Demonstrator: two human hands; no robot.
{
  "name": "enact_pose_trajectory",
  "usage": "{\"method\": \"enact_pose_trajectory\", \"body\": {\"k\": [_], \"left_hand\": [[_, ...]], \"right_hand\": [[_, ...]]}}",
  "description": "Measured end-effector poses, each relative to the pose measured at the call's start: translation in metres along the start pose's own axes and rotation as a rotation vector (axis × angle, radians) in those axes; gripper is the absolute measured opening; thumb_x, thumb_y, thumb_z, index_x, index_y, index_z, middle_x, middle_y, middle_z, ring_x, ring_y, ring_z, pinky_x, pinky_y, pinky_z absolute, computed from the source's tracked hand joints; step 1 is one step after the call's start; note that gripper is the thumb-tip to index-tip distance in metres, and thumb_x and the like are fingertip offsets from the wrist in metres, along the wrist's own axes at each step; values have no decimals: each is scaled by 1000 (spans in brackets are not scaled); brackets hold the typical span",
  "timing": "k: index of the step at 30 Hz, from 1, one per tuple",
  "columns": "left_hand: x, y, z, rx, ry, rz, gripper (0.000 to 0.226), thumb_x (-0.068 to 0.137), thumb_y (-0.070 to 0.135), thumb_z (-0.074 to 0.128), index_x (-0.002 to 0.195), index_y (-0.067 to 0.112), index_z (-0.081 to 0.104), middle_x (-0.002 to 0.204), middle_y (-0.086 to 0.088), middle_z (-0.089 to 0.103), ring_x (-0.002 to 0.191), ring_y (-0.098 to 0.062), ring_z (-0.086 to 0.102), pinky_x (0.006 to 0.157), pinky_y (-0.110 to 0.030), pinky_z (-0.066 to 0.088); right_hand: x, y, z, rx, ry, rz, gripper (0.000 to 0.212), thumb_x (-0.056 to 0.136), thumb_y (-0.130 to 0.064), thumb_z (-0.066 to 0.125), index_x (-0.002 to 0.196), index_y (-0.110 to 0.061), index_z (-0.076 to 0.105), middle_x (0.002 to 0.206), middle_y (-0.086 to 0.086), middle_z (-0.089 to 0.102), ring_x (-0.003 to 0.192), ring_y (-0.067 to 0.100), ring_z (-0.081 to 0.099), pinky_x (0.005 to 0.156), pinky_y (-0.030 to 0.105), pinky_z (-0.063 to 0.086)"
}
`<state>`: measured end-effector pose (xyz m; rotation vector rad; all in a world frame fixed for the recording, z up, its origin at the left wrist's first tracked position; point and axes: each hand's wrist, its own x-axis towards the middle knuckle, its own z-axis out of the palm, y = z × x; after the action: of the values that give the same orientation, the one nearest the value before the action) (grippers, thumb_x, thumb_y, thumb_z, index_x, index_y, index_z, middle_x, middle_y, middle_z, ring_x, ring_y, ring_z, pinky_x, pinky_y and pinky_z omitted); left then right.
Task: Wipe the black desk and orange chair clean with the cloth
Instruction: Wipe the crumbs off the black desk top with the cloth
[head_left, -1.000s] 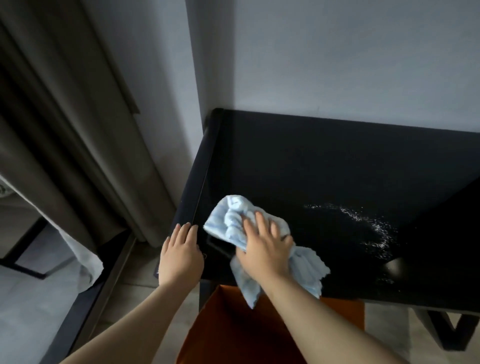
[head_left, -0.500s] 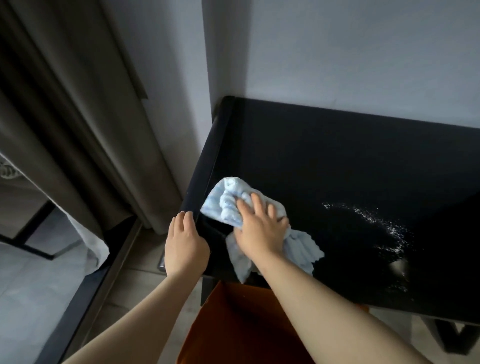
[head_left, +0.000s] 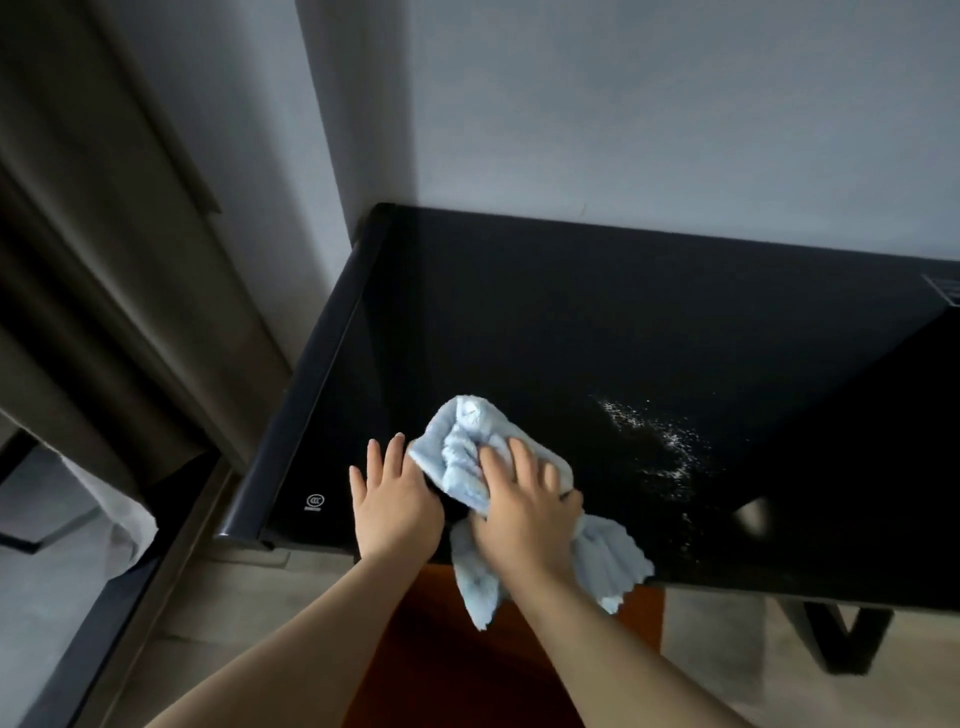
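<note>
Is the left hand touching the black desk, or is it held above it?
Touching. The head view shows the left hand lying flat, fingers straight, on the black desk near its front edge, beside the blue cloth.

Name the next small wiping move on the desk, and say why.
Probably sweep the cloth under the right hand rightward across the desk to the white specks: they lie unwiped just right of it, while the left hand rests flat.
</note>
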<state>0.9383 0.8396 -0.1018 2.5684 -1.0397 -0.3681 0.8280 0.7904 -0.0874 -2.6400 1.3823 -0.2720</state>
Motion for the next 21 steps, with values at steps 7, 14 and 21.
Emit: {"method": "enact_pose_trajectory", "body": {"k": [7, 14, 21], "left_hand": [[-35, 55, 29, 28, 71, -94, 51, 99, 22, 27, 149, 19, 16, 158, 0, 8, 145, -25, -7, 116, -43, -2], [-77, 129, 64, 84, 31, -131, 53, 101, 33, 24, 150, 18, 10, 159, 1, 3, 145, -26, -9, 116, -45, -2], [-76, 167, 72, 165, -58, -179, 60, 99, 44, 28, 149, 15, 13, 159, 1, 3, 145, -26, -7, 113, -56, 5]], "right_hand": [[-14, 131, -27, -71, -17, 82, 59, 82, -39, 60, 137, -33, 40, 145, -4, 35, 122, 25, 39, 85, 43, 36], [-25, 194, -65, 220, 71, 19, 44, 83, -31, 58, 127, -29, 50, 134, -4, 48, 117, 24, 48, 89, 43, 44], [24, 292, -105, 365, 363, 375, 40, 79, -27, 59, 118, -17, 55, 126, 10, 54, 103, 39, 54, 82, 51, 47]]}}
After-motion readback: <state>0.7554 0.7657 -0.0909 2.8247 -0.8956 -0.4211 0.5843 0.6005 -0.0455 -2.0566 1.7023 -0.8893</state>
